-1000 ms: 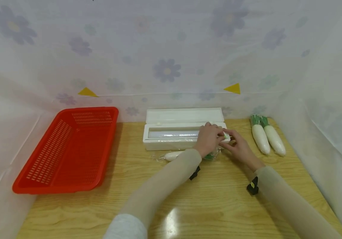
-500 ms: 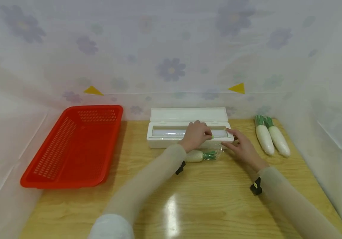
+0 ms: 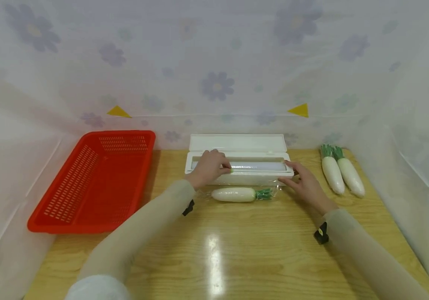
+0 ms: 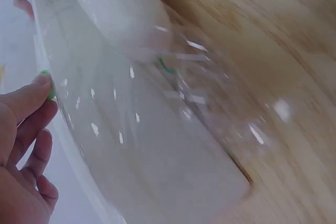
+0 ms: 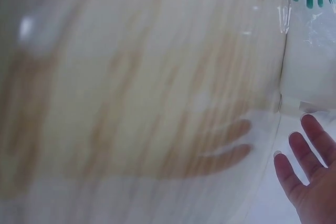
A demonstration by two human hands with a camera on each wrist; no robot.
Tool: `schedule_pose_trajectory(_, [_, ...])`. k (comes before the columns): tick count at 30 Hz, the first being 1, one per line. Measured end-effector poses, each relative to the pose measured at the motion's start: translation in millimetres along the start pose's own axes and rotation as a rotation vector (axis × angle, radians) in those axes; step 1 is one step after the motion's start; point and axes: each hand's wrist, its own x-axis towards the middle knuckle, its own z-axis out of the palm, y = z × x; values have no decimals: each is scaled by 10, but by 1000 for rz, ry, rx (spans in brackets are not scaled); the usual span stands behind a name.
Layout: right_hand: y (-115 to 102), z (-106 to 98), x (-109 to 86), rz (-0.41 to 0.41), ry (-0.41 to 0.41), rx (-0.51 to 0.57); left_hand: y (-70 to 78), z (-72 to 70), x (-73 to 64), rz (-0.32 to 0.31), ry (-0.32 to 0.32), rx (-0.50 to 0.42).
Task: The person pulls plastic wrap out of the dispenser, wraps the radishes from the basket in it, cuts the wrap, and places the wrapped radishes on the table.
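Note:
In the head view, a white cling film dispenser (image 3: 259,179) stands with its lid (image 3: 238,143) raised and a film roll (image 3: 255,166) inside. My left hand (image 3: 210,166) pinches the small green slide cutter (image 4: 51,90) on the dispenser's front rim, left of its middle. My right hand (image 3: 306,185) holds the dispenser's right end, index finger on top and thumb at the front. Its other fingers (image 5: 299,153) are extended in the right wrist view. Clear film (image 4: 105,108) hangs over the dispenser's front. A white radish (image 3: 234,194) with green stalks lies before it, among film.
A red plastic basket (image 3: 145,175) stands at the left of the wooden table (image 3: 259,250). Two more white radishes (image 3: 343,175) lie side by side at the right. A flowered curtain (image 3: 162,83) closes off the back and sides.
My left hand has slid the green cutter leftward along the dispenser from near its right end, uncovering the radish in front. The right hand stays at the right end.

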Motion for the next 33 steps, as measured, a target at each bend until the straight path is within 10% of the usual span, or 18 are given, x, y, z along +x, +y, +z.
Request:
schedule_pose_trajectory(16, [-15,-20,-2,-5,-4,-11,-427,-315,-300,108,-46,14])
schedule_pose_trajectory(33, [16,-13,5,-7,2,-49,-779,-454,-546,55,-56,-34])
